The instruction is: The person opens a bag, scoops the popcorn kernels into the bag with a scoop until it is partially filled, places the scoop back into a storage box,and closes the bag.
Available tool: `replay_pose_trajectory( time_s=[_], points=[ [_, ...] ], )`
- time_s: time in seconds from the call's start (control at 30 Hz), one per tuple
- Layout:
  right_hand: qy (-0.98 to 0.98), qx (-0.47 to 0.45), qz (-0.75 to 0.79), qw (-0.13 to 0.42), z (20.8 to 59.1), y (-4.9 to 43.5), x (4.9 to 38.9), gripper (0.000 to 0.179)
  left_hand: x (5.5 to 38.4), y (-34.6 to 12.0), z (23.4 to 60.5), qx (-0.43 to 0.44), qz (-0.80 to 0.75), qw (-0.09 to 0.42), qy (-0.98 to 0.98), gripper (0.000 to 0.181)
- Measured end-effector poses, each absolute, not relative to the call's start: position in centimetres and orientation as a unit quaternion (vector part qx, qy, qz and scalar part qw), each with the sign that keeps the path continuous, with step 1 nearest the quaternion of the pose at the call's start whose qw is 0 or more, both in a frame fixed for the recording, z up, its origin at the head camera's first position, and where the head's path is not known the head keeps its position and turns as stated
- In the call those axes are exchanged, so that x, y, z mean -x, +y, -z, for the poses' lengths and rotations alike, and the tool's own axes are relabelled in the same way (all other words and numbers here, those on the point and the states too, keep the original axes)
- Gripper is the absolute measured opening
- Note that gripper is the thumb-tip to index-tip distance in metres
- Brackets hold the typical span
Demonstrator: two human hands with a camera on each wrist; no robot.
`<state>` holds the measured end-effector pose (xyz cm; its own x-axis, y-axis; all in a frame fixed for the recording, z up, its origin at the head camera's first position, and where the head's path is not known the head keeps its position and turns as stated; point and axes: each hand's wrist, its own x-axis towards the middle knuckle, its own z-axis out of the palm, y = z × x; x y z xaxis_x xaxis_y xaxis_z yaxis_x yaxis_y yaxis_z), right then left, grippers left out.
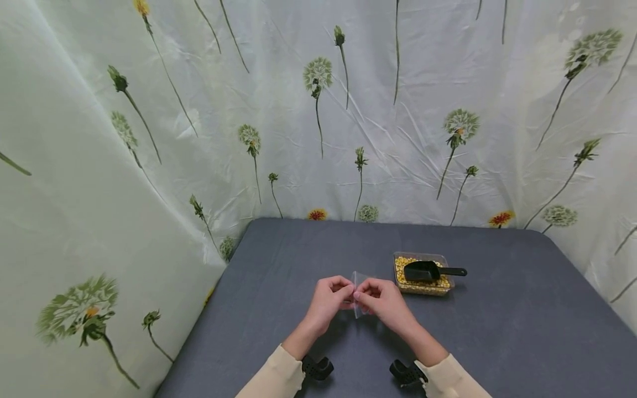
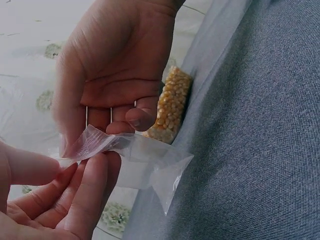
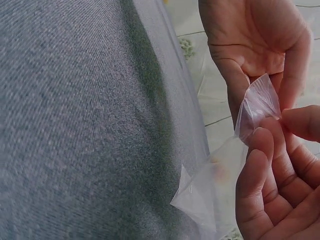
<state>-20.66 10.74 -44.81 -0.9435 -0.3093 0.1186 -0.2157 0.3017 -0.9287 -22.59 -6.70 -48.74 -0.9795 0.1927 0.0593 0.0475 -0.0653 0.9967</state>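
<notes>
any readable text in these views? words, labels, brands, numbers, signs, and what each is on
None readable in any view.
Clear plastic bag: no print visible.
Clear tub and black scoop: no marking visible.
Backdrop: flower pictures, no lettering visible.
Black wrist bands: too small to tell.
</notes>
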Motion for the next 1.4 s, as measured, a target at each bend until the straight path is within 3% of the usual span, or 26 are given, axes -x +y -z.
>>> replay_pose_trajectory(
  time_s=[0.27, 0.8, 1.4],
  points=[
    [0.804, 0.155, 0.574, 0.022, 48.2, 11.2, 22.3, 0.012, 22.4, -6.7, 48.8, -0.098, -0.7, 0.049, 0.706, 0.015],
    [0.816, 0.2, 0.542, 0.01, 48.3, 11.0, 21.7, 0.027, 22.2, -6.6, 48.6, -0.12, -0.671, 0.044, 0.73, 0.014],
    [0.65, 0.212, 0.72, 0.119, 48.3, 11.4, 22.1, 0.027, 21.8, -6.3, 47.7, -0.128, -0.745, 0.119, 0.643, 0.018]
  ],
)
